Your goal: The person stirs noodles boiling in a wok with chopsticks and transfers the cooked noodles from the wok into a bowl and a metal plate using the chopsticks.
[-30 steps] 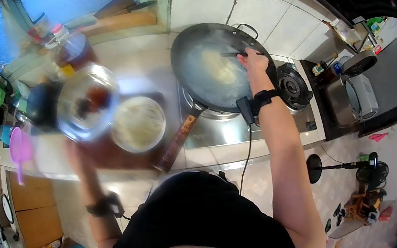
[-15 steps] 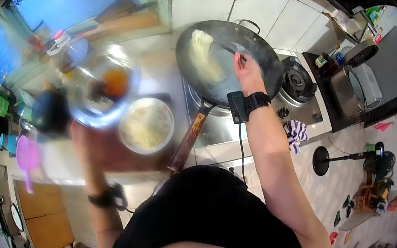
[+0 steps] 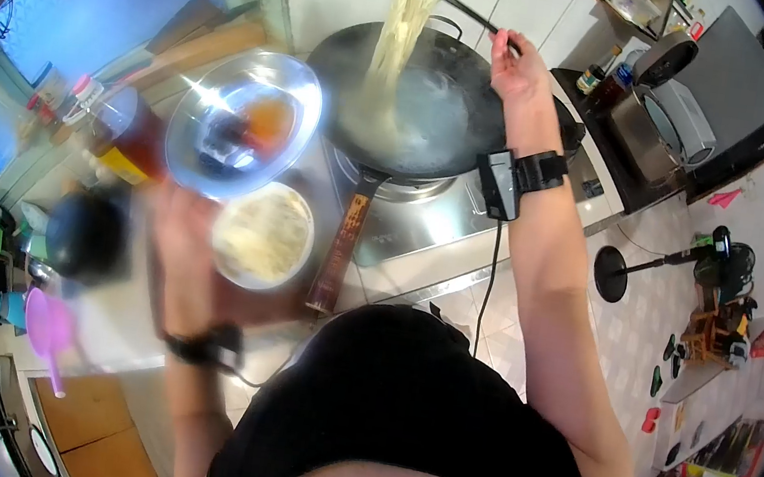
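Pale noodles [image 3: 397, 48] hang from dark chopsticks [image 3: 470, 12] above the steaming wok [image 3: 323, 67], their lower ends in its cloudy liquid. My right hand [image 3: 520, 67] is closed around the chopsticks at the wok's right side. My left hand [image 3: 182, 232], blurred, holds the near rim of a shiny metal bowl [image 3: 186, 131], which is tilted and has orange and dark contents. A white bowl [image 3: 307, 248] of pale noodles stands beside my left hand, below the metal bowl. The wok's wooden handle [image 3: 343, 243] points toward my body.
Bottles [image 3: 130, 133] stand behind the metal bowl, near knives [image 3: 204, 12] at the window. A dark round pot [image 3: 85, 233] and a pink strainer [image 3: 49, 325] are on the left. A steel pot [image 3: 642, 133] sits right of the stove [image 3: 432, 221].
My right hand has risen, lifting the noodles high out of the wok. My left hand has brought the metal bowl closer to the wok.
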A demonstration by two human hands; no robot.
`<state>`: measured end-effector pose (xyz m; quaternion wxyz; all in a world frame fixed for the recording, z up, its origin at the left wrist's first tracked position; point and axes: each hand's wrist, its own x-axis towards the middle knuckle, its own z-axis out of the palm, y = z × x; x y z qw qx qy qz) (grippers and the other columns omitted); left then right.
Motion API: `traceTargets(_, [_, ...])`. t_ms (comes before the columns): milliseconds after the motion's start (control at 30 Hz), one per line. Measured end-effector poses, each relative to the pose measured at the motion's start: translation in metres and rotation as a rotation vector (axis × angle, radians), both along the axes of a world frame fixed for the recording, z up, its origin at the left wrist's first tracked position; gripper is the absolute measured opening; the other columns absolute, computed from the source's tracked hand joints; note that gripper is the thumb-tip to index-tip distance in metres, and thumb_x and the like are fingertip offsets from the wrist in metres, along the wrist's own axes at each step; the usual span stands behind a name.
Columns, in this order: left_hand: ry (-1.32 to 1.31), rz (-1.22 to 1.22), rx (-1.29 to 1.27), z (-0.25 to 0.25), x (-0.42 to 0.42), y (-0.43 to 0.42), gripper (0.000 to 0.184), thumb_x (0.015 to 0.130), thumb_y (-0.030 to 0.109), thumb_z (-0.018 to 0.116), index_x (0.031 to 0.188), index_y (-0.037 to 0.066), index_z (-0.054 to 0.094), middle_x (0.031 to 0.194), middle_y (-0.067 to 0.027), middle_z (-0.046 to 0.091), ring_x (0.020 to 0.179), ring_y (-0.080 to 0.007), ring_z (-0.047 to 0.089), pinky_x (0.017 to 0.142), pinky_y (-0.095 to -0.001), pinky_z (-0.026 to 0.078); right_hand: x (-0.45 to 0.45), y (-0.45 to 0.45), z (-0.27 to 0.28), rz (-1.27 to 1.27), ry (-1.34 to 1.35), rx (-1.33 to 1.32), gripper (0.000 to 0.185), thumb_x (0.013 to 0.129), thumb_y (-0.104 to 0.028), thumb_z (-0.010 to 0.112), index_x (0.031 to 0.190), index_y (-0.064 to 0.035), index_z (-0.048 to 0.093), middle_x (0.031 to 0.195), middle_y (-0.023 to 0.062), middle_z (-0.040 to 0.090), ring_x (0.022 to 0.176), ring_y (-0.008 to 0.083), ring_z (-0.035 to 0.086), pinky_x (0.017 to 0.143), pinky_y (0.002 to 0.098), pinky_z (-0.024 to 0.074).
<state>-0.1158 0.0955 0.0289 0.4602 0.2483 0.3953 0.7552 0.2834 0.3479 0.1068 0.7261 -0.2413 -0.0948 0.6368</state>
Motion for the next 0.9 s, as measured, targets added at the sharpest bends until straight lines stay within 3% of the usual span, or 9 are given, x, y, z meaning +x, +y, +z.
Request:
traceTargets(167, [0.024,-0.058,0.002,0.009,0.027,0.018,0.038,0.087,0.003,0.050,0.124,0.006,0.046,0.108,-0.0091,0.060,0.090,-0.0202,0.061,0.076,-0.0315,0.054,0.039,-0.012,0.045,-0.052,-0.128,0.217,0.023,0.094,-0.009,0.052,0.104,0.0115,0.049,0.093,0.0224,0.054,0.079,0.0299,0.065,0.069,0.0305,0.0619])
traceTargets(200, [0.022,-0.069,0.002,0.010,0.032,0.020,0.038,0.087,0.003,0.050,0.124,0.006,0.046,0.108,-0.0091,0.060,0.090,-0.0202,0.061,0.076,-0.0315,0.054,0.044,-0.016,0.057,-0.051,-0.211,0.217,0.020,0.096,-0.009,0.047,0.105,0.0085,0.043,0.109,0.0293,0.052,0.084,0.0253,0.064,0.072,0.0271,0.0607])
traceTargets(300, [0.026,-0.082,-0.017,0.017,0.044,0.026,0.040,0.086,0.004,0.051,0.126,0.006,0.045,0.108,-0.0087,0.060,0.090,-0.0202,0.061,0.076,-0.0314,0.054,0.090,0.019,0.072,0.001,-0.235,0.245,0.024,0.096,-0.013,0.050,0.109,0.0075,0.048,0.107,0.0253,0.056,0.084,0.0238,0.064,0.075,0.0281,0.0594])
traceTargets(567, [0.012,-0.175,0.048,0.023,0.061,0.035,0.054,0.087,0.005,0.053,0.138,0.010,0.036,0.111,-0.0088,0.059,0.086,-0.0208,0.064,0.072,-0.0300,0.055,0.103,0.003,0.132,-0.119,-0.282,0.346,0.025,0.095,-0.014,0.051,0.109,0.0071,0.050,0.107,0.0244,0.056,0.084,0.0235,0.064,0.075,0.0281,0.0590])
traceTargets(900, [-0.010,-0.184,0.048,0.024,0.073,0.035,0.056,0.086,0.007,0.055,0.138,0.011,0.035,0.111,-0.0100,0.059,0.085,-0.0206,0.064,0.071,-0.0318,0.055,0.110,-0.007,0.208,-0.137,-0.366,0.518,0.026,0.095,-0.015,0.052,0.109,0.0066,0.052,0.107,0.0232,0.057,0.084,0.0231,0.065,0.076,0.0281,0.0585])
